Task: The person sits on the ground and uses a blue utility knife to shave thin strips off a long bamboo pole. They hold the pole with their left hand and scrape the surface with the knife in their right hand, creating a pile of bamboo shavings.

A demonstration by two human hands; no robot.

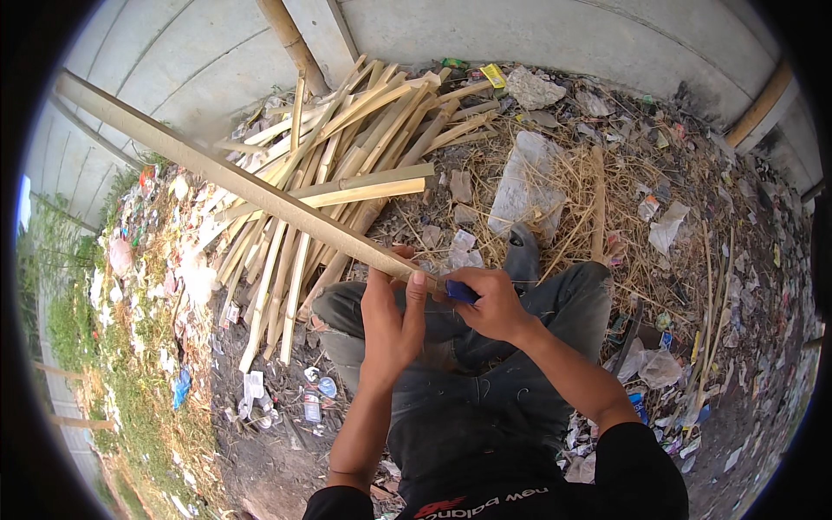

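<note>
A long, pale split bamboo pole (251, 187) slants from the upper left down to my lap. My left hand (388, 322) is closed round it near its lower end, with the thumb lying along the top. My right hand (492, 308) grips a blue-handled tool (462, 292) right at that end, beside my left thumb. The tool's working part is hidden, so its exact kind does not show. Both hands are above my crossed legs in dark trousers (555, 314).
A heap of split bamboo strips (347, 165) lies ahead to the left, passing beneath the pole. A pale flat slab (527, 186) rests on straw ahead. Scattered litter (659, 368) covers the ground. A concrete panel wall (555, 39) stands at the back, with a bamboo post (293, 43) against it.
</note>
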